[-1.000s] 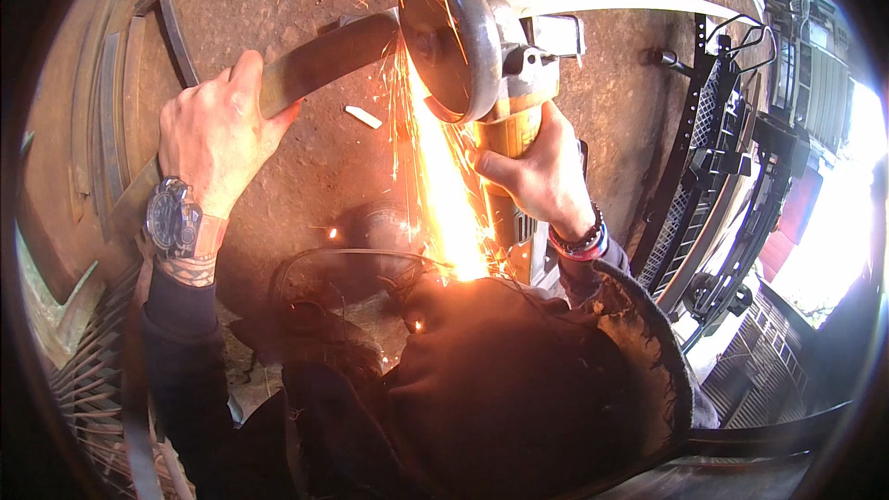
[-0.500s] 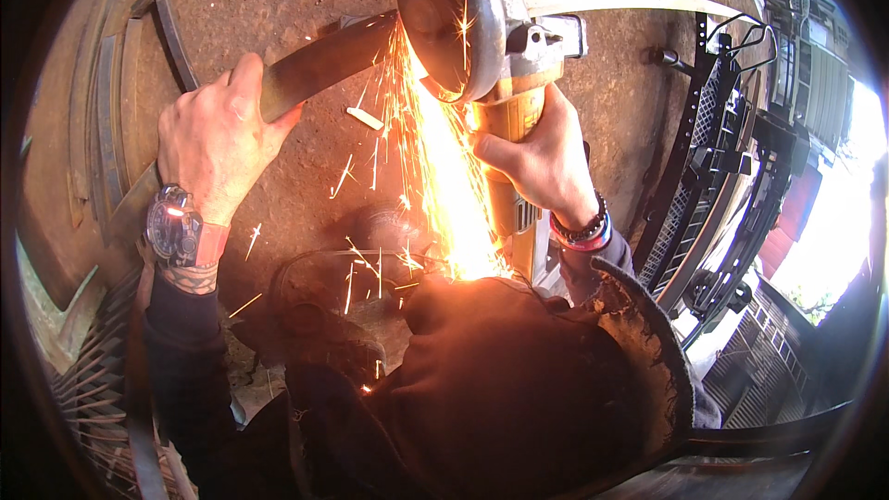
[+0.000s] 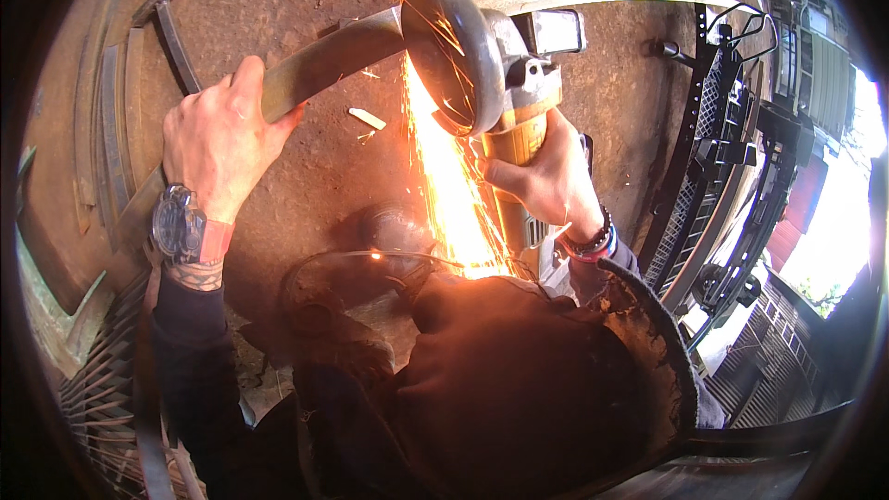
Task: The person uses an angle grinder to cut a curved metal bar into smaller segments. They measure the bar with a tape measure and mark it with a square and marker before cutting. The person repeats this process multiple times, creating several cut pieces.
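Note:
My right hand (image 3: pixel 546 171) is closed around the yellow body of an angle grinder (image 3: pixel 514 134), its thumb across the front. The grinder's dark round guard (image 3: pixel 477 65) covers much of the disc, which meets a long flat metal bar (image 3: pixel 347 54). A bright stream of sparks (image 3: pixel 449 185) pours down toward my dark clothing, and a smaller spray leaves at the top. My left hand (image 3: pixel 218 134), with a watch at the wrist, grips the bar left of the grinder. The bar runs on behind the grinder to the right. The exact contact point is hidden by the guard.
Black metal frames with mesh (image 3: pixel 694 157) stand along the right. Several flat metal strips (image 3: pixel 111 120) lie at the left, near an angled steel piece (image 3: pixel 176 42). A small pale chip (image 3: pixel 368 118) is on the brown floor. Thin rods (image 3: pixel 102 398) fan out at lower left.
The grinder has moved slightly down, toward me, and sparks now also spray from the top of the guard. The scattered sparks at left have thinned. My left hand keeps its grip.

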A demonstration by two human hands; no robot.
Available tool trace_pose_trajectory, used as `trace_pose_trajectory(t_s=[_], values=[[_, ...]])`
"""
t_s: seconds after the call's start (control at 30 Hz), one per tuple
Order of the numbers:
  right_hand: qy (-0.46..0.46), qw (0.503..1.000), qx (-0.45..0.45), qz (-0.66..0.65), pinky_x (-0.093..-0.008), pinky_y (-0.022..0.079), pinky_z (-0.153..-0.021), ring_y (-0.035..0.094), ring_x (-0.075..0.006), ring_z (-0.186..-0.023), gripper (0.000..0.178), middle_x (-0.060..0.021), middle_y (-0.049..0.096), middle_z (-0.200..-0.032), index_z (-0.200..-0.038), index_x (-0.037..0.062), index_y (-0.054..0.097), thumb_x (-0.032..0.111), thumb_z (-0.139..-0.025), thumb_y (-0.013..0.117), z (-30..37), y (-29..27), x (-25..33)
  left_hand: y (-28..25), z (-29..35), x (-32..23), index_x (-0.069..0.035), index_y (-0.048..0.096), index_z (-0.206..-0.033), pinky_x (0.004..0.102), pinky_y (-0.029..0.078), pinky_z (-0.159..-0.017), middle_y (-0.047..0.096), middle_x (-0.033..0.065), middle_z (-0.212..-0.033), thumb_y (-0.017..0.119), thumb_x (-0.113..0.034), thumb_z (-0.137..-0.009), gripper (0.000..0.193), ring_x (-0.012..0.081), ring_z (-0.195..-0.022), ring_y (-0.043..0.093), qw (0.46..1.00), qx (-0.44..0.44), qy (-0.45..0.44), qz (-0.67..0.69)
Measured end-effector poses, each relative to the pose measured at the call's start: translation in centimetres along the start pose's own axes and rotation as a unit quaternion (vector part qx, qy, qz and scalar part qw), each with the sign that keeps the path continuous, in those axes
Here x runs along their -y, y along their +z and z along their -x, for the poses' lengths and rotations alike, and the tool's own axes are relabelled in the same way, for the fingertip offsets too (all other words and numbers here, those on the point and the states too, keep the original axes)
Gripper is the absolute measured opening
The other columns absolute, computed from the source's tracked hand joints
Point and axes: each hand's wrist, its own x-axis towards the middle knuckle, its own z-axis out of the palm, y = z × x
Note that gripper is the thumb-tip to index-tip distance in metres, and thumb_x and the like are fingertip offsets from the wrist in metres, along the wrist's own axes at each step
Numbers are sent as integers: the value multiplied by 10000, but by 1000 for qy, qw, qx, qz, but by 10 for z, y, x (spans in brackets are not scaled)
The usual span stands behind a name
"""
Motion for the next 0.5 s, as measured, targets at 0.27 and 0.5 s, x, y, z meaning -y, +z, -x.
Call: trace_pose_trajectory(t_s=[0.27, 0.5], values=[[-9, 1000, -1, -22, -331, 554, -786, 681, -186, -860, 521, -134, 705, -983, -1145, -48, 600, 125, -684, 769, -3, -1, 0, -1, -4, -4, -80, 556, -897, 534, 541, -618, 688, 183, -760, 764, -515, -812, 490, 435, -751, 685, 1000, 8, -4, 0], [-24, 999, -2, -39, -339, 555, -805, 685, -200, -870, 533, -150, 706, -985, -1145, -60, 591, 140, -685, 770, -18, 3, 5, -3, -2, 0, -72, 556, -892, 529, 542, -626, 698, 162, -814, 757, -503, -824, 480, 433, -767, 684, 1000, 21, -9, 8]])
